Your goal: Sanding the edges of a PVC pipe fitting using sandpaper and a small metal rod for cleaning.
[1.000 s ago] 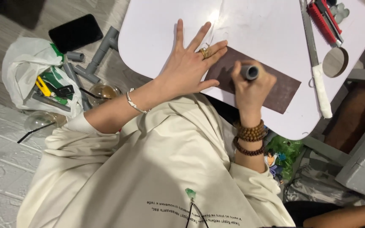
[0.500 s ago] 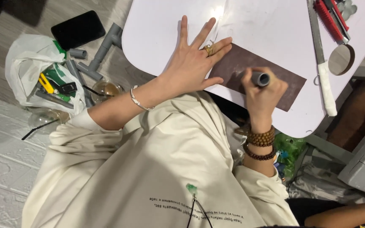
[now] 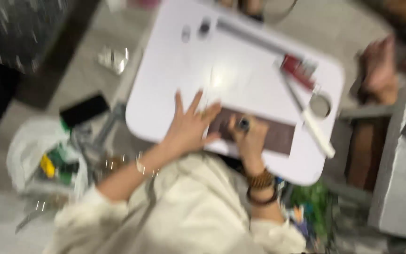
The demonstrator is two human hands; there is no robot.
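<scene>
The picture is blurred by motion. My left hand (image 3: 191, 124) lies flat with fingers spread on the white table (image 3: 240, 61), its fingertips at the left end of a dark brown rectangular strip (image 3: 278, 135). My right hand (image 3: 251, 137) is closed around an upright marker-like tool (image 3: 244, 123) with a dark round top, standing on the strip. Beaded bracelets circle my right wrist, and a thin bangle my left.
A long white ruler-like bar (image 3: 313, 126), a round lid (image 3: 319, 106) and red-handled tools (image 3: 299, 70) lie on the table's right side. A black phone (image 3: 84, 109) and a white bag of tools (image 3: 43, 160) sit on the floor at left. Another person's limb (image 3: 379, 70) and a grey box (image 3: 400, 174) are at right.
The view has swung and pulled back, so more of the table and floor shows, now blurred. Both hands stay on the brown strip; my right hand shifted slightly along it.
</scene>
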